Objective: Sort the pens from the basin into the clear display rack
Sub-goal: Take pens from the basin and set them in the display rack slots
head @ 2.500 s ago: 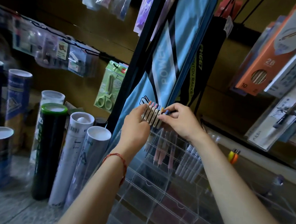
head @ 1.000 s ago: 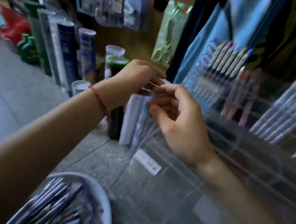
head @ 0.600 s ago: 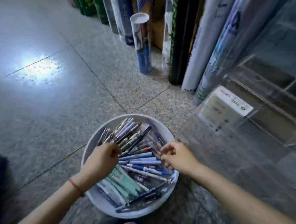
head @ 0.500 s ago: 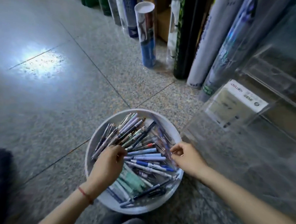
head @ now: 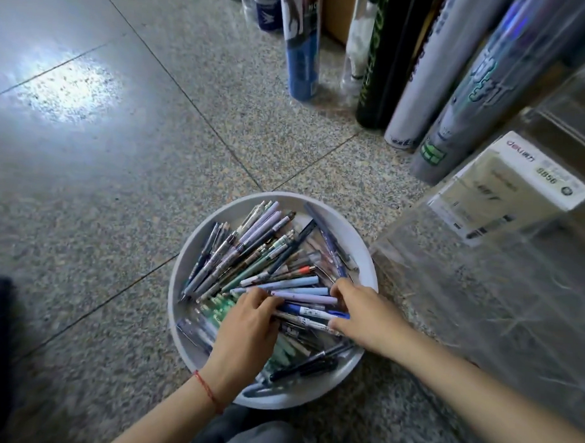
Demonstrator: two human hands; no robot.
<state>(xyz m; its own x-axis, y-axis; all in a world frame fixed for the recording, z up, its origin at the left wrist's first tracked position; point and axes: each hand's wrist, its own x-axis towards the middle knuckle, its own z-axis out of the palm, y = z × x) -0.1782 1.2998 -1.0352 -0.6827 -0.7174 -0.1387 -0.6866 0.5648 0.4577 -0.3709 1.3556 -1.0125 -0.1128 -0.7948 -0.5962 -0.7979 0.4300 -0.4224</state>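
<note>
Speckled granite floor tiles (head: 115,212), polished, w/ thin dark joints; round white plastic basin (head: 285,197) sits on them just left of clear acrylic display rack (head: 483,299), whose paper label (head: 509,188) reads "deli" & "9856"; tall cylindrical tubes (head: 301,52) stand behind, blue, black, grey; pens (head: 259,246) lie heaped in basin, slim barrels in lilac, pale blue, mint, navy, most fanned toward upper left, a few crosswise at centre; left hand (head: 245,327), red string bracelet (head: 207,391) at wrist, curls fingers over one end of crosswise pens; right hand (head: 364,313) grips their other end, thumb on near side.
</note>
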